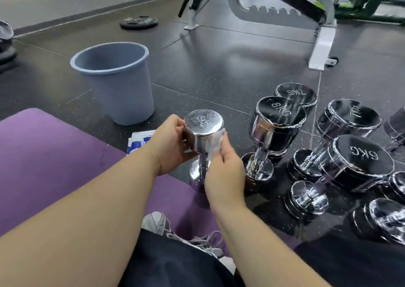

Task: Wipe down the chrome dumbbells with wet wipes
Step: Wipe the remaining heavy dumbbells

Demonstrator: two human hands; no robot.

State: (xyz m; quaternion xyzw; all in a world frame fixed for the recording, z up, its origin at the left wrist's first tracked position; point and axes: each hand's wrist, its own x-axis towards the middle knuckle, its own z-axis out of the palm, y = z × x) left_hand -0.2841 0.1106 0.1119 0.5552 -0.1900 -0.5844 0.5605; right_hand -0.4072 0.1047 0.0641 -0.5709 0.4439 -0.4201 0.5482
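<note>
Chrome dumbbell (202, 131) (marked 5KG) stands upright at the purple mat's (54, 155) edge. Left hand (173, 144) curls around its upper head; right hand (225, 173) pinches a white wet wipe (215, 142) against that head. Grey bucket (116, 78) stands behind.

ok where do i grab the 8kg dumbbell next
Probably best to grip the 8KG dumbbell by its ridged handle under the top head, coming from your near side: it stands on end, the handle shows there, and a 7KG dumbbell crowds behind.
</note>
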